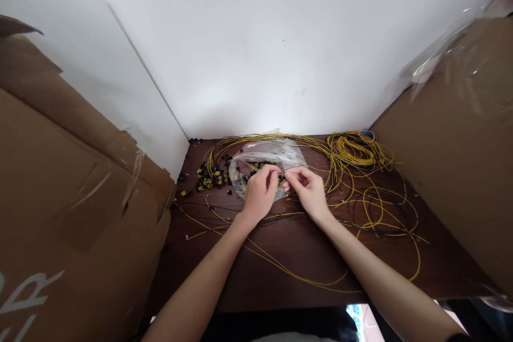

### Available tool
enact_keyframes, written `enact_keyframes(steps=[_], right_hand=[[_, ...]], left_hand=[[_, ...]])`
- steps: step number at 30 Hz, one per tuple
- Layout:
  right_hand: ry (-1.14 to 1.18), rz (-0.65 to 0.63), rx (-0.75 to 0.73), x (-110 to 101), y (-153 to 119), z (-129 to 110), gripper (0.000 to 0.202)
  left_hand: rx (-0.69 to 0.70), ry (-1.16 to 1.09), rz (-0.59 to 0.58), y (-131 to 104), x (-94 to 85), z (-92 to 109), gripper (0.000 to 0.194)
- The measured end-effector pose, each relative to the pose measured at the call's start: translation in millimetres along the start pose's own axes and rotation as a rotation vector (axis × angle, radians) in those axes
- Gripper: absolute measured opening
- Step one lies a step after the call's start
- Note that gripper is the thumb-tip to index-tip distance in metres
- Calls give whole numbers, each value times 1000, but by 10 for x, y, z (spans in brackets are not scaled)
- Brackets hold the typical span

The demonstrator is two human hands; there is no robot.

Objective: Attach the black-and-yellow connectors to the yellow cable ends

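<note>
Yellow wires lie coiled in the back right corner of the dark brown worktop, some running along its back edge toward a heap of black and yellow connectors near the back left corner. Between coil and heap, toward the back edge, sits a clear plastic bag with more small dark and yellow pieces inside. Just in front of the bag, around the worktop's middle, the left hand and right hand meet almost fingertip to fingertip at a thin dark wire. Right thumb and forefinger are pinched on it; the left fingers are curled in, but whether they grip it I cannot tell. Loose strands loop toward the right edge and sweep near the front edge, passing beneath the forearms. Brown cardboard stands along the left edge, and a brown panel along the right.
</note>
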State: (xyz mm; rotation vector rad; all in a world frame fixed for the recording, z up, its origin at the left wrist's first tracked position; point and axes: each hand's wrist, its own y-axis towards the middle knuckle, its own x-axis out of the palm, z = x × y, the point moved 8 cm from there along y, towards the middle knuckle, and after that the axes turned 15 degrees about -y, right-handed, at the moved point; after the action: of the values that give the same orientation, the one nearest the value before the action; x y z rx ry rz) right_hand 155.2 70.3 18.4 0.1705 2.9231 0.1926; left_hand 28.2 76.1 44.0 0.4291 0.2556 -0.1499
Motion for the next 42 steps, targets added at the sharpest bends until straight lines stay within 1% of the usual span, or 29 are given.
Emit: enact_keyframes(steps=[3,6,9,12,16,19,22,26,34,39,42], right_hand=[[25,19,-6,18,24,14,23],[43,25,-8,50,51,32,23],[21,50,-32,45,70,33,23],[26,50,-26,45,77,49,23],[65,11,6,82,70,68,23],[68,11,16,99,57,74,25],[55,33,16,96,47,81,25],[78,13,11,117,45,79,25],[168,-7,12,112,66,45,23],[145,19,12,74,78,38,23],[65,7,-2,57,69,17,23]], left_hand=[[1,-32,-77,-40,71,-43,16],[-39,-123,-109,-41,83,-96,15],[-74,-162,-126,-29,95,-139,18],[-93,-192,-108,-17,86,-168,19],[-118,-250,-64,-7,48,-195,14],[-171,-302,-35,-3,29,-227,14],[-224,-372,-38,1,45,-250,14],[-220,-443,-37,19,50,-246,13],[-219,-601,-25,44,50,-309,13],[-239,-677,58,18,-43,-298,15],[-208,-641,62,11,-105,-232,12]])
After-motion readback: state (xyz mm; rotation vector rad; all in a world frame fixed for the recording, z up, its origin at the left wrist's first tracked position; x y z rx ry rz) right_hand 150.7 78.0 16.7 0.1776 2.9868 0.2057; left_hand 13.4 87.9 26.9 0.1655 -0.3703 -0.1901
